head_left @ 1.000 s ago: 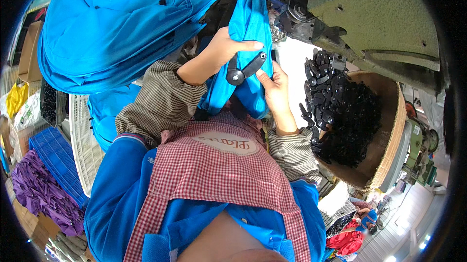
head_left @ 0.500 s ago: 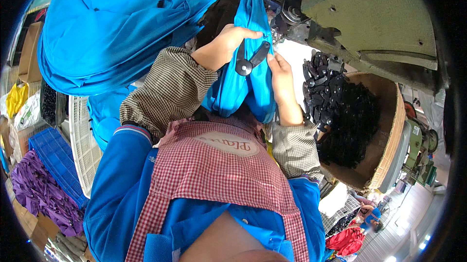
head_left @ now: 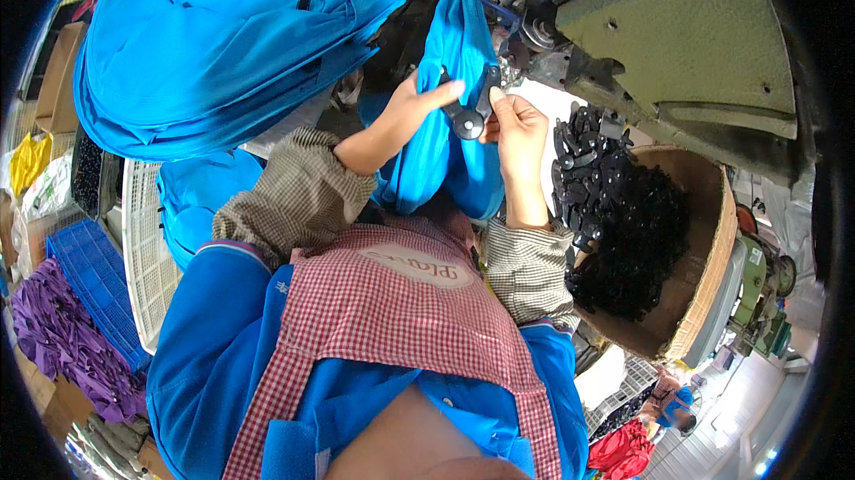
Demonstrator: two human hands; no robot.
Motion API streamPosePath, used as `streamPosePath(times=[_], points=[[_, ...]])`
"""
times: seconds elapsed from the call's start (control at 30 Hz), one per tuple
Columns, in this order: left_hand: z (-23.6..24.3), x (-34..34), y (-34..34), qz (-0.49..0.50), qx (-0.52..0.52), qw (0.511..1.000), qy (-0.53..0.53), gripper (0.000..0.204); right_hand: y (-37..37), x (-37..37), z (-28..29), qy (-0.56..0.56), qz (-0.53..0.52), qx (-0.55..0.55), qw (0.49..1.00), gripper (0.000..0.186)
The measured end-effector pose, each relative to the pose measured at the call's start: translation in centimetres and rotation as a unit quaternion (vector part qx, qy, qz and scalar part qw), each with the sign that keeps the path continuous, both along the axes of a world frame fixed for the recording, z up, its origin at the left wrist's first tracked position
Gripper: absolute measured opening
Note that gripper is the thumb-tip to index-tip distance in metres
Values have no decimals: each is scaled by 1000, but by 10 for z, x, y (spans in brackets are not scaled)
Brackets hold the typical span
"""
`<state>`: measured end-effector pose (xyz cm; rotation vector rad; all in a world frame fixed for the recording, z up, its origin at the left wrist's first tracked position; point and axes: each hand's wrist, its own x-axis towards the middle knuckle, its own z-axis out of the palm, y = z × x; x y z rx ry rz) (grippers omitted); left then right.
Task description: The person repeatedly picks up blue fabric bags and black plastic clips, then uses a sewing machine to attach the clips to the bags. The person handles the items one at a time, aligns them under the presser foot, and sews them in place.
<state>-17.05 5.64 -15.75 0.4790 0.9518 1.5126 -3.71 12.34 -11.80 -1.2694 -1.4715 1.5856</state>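
Pinching folded bright-blue fabric (head_left: 456,35) in left hand (head_left: 401,122) and a black, round-ended, plastic-looking strip (head_left: 468,125) in right hand (head_left: 520,131), upper centre of frame; perhaps risking a twisted strip through uneven pull.

Purple cloth (head_left: 76,337) lies heaped beside a blue basket (head_left: 101,291), red cloth (head_left: 622,451) at lower right.

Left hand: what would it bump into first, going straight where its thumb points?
Probably the black strap, across the blue cloth under the thumb of the left hand; depth is hard to judge.
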Motion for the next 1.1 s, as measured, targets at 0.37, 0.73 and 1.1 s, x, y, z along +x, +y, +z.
streamPosePath(times=[0.37, 0.73, 1.1], points=[[-25, -6, 14, 24, 83, 990, 110, 26, 73, 20, -66, -330, 17, 348, 877, 25], [11, -44, -67, 120, 97, 932, 328, 40, 140, 17, -144, -364, 143, 399, 829, 24], [228, -132, -341, 1, -52, 818, 573, 40, 154, 20, -142, -355, 139, 387, 840, 26]])
